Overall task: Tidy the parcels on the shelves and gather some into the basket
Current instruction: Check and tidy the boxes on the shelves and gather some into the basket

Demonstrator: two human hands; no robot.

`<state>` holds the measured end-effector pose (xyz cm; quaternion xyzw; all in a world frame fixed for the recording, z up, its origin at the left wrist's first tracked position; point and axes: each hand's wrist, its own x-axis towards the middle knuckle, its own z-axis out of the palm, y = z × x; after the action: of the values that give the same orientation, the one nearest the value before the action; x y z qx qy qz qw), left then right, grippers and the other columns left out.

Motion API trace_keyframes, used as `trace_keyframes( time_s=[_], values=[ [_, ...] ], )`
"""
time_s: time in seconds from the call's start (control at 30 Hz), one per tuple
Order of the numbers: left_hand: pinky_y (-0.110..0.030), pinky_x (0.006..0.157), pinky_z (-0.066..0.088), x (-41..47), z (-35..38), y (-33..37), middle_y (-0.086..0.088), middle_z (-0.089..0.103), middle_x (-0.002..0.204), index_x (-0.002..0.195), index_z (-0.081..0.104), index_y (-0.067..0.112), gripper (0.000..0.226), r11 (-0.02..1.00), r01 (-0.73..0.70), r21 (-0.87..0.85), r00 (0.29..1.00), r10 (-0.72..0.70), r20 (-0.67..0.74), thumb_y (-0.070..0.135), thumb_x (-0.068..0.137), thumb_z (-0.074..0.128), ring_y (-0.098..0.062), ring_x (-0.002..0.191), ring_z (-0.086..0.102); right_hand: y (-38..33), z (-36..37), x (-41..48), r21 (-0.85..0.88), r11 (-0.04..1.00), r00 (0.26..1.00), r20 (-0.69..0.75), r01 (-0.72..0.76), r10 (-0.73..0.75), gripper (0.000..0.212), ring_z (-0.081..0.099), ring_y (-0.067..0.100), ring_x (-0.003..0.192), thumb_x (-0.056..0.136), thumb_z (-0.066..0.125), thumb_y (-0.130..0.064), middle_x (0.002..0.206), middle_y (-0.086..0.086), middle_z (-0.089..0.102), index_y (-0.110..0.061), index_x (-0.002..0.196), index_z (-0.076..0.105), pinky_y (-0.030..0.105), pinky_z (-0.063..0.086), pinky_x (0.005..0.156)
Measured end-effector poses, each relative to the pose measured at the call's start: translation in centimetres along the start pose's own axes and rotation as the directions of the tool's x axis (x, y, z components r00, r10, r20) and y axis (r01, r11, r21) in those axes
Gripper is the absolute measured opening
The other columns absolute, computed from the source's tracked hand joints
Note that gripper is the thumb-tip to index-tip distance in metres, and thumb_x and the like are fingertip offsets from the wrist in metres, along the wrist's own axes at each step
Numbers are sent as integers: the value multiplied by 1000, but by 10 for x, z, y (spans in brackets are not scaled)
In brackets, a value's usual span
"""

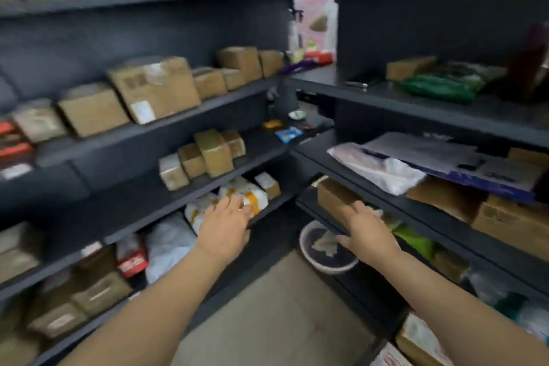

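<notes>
My arms reach forward, fingers straight, both grips empty: left hand (225, 224) over the white-and-yellow parcels (246, 194) on a low shelf (276, 206), right hand (367, 230) above the basket (326, 270) on the floor (267, 312).

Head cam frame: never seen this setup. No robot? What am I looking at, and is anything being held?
No robot: a person wears one wide-angle camera on the head, looking forward and down, so the two bare arms at the bottom are theirs. They face a corner of dark shelves holding cardboard boxes and bagged parcels. The left hand reaches with straight fingers to white-and-yellow parcels; the right hand is spread open near a brown box. Neither holds anything. A round pale basin sits on the floor in the corner. Motion blur hides whether fingers touch.
</notes>
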<state>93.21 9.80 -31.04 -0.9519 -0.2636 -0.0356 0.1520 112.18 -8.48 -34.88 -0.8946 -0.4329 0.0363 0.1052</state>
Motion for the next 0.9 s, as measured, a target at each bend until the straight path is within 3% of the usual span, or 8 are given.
trace_keyframes(
  time_s=[0.13, 0.33, 0.43, 0.6, 0.9],
  values=[
    [-35, 88, 39, -67, -8, -109, -1, 45, 126, 130, 45, 22, 42, 983, 172, 58, 984, -174, 33, 35, 91, 51, -24, 116, 44, -117, -11, 23, 12, 970, 970, -11, 243, -243, 61, 41, 23, 122, 91, 58, -39, 133, 3, 40, -20, 143, 32, 31, 43, 97],
    [-33, 95, 37, -177, -7, -250, 1, 42, 131, 139, 35, 24, 49, 909, 397, 125, 912, -406, 52, 41, 94, 45, -20, 121, 40, -275, -4, 35, -22, 896, 897, -5, 443, -443, 57, 43, 22, 122, 92, 56, -39, 133, 0, 42, -21, 141, 36, 30, 42, 95],
    [-33, 102, 35, -213, -6, -303, 0, 40, 137, 142, 32, 23, 54, 867, 481, 132, 871, -490, 39, 41, 94, 48, -20, 127, 37, -347, 2, 38, -31, 873, 874, 9, 486, -486, 59, 38, 22, 127, 94, 52, -40, 137, 1, 38, -21, 145, 30, 31, 41, 98],
    [-34, 99, 36, -243, -4, -373, -1, 43, 134, 138, 36, 23, 47, 851, 513, 114, 856, -516, 5, 40, 95, 46, -21, 125, 38, -437, 6, 39, -8, 857, 857, -17, 516, -516, 59, 38, 22, 127, 94, 53, -37, 138, 2, 38, -23, 146, 28, 33, 41, 101],
    [-32, 97, 38, -231, 22, -416, -1, 44, 134, 139, 36, 23, 49, 865, 500, 38, 865, -500, 21, 42, 95, 46, -20, 125, 40, -475, 26, 69, -8, 893, 893, 15, 449, -449, 60, 38, 25, 129, 93, 56, -36, 142, 4, 37, -20, 144, 31, 36, 40, 103]
  ],
)
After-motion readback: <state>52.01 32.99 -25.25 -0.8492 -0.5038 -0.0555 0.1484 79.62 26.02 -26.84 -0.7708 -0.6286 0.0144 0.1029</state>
